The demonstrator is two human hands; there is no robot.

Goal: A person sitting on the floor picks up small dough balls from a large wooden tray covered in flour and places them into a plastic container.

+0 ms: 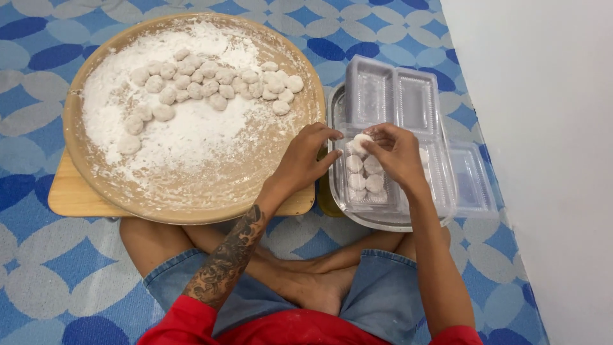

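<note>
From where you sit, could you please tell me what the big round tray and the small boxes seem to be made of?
The round tray looks like wood or bamboo: matt tan, dusted with white flour. The boxes look like thin clear plastic: glossy, see-through, with moulded compartments. The board under the tray looks like pale wood.

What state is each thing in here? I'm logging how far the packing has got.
Round tray: dusted with flour, many dough balls lying on it.
Wooden board: under the tray.
Clear box: open, partly filled with dough balls.
Empty boxes: open, stacked behind.
Left hand: resting on the box's edge.
Right hand: pinching one dough ball over the box.
</note>
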